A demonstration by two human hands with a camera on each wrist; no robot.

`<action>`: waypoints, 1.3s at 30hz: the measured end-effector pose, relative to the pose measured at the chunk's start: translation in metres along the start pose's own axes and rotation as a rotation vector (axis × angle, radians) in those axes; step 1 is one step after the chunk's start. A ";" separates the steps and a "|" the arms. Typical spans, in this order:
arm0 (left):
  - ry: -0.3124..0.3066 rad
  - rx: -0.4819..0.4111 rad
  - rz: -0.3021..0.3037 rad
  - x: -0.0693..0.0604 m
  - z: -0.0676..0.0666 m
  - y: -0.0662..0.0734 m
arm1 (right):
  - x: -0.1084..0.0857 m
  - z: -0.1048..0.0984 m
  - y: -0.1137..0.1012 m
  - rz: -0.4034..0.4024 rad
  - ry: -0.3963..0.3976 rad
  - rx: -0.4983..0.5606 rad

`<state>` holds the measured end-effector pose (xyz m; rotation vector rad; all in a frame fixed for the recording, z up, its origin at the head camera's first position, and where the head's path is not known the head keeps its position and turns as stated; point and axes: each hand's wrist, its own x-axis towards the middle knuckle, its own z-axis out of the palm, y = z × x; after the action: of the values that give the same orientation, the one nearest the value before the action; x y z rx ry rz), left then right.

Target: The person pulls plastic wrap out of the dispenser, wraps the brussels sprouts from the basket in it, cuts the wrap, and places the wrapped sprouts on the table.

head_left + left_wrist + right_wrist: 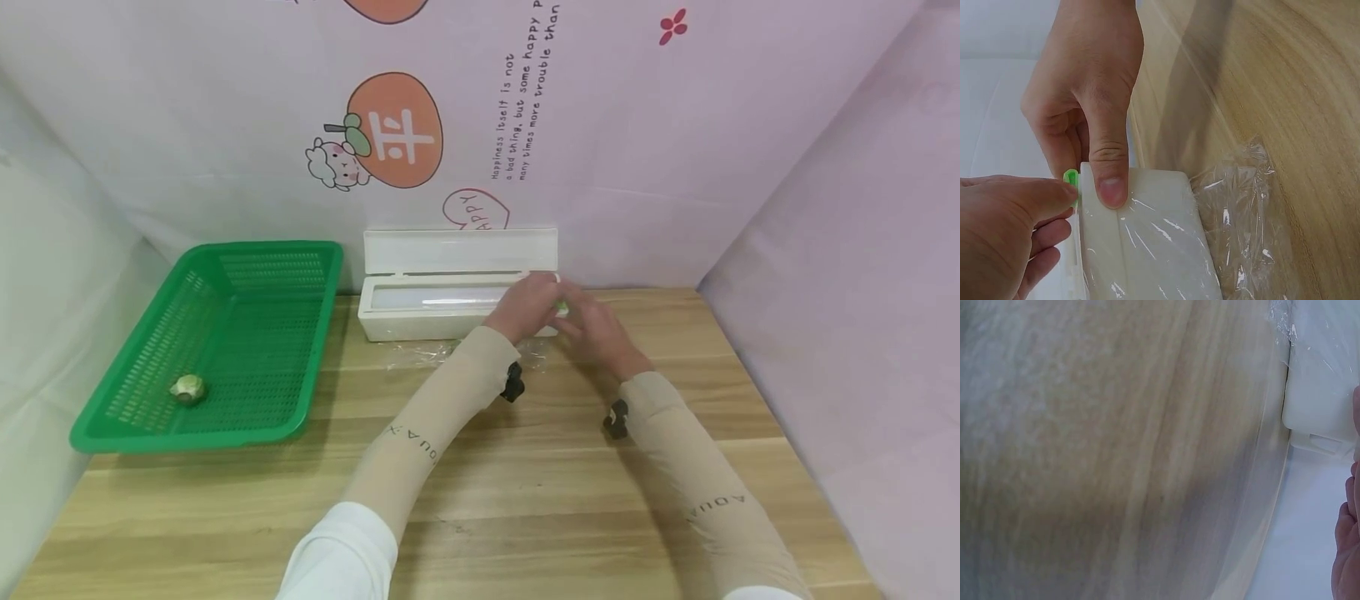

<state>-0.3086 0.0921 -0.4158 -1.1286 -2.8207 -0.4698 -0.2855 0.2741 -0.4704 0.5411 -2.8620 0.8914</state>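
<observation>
A white cling film dispenser (420,325) stands at the back of the table with its lid (461,250) raised. Clear cling film (1235,231) hangs over the front and lies crumpled on the wood. At the dispenser's right end, my left hand (525,307) pinches a small green slider (1071,178) on the top edge between thumb and fingers. My right hand (600,329) grips that same end, its thumb pressed on the front face and its fingers curled behind. In the right wrist view only part of the right hand (1349,550) shows at the edge.
To the left, a green plastic basket (300,375) holds a small pale green and white round vegetable (187,388). Behind the dispenser hangs a printed white cloth (615,167). The wooden table (525,500) extends in front, and pale cloth walls border both sides.
</observation>
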 end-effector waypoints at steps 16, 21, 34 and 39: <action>-0.054 0.003 -0.007 0.001 -0.004 -0.003 | -0.001 0.000 -0.003 -0.001 -0.008 0.022; -0.058 -0.011 0.035 0.002 -0.005 -0.007 | -0.001 0.002 -0.001 -0.008 0.008 0.010; -0.044 -0.143 0.086 0.001 -0.009 -0.011 | -0.003 0.003 0.005 -0.024 0.004 -0.001; -0.051 -0.141 0.097 0.001 -0.011 -0.012 | -0.002 0.001 0.004 -0.020 -0.017 -0.023</action>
<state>-0.3178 0.0814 -0.4080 -1.3138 -2.7970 -0.6498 -0.2845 0.2770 -0.4735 0.5756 -2.8728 0.8543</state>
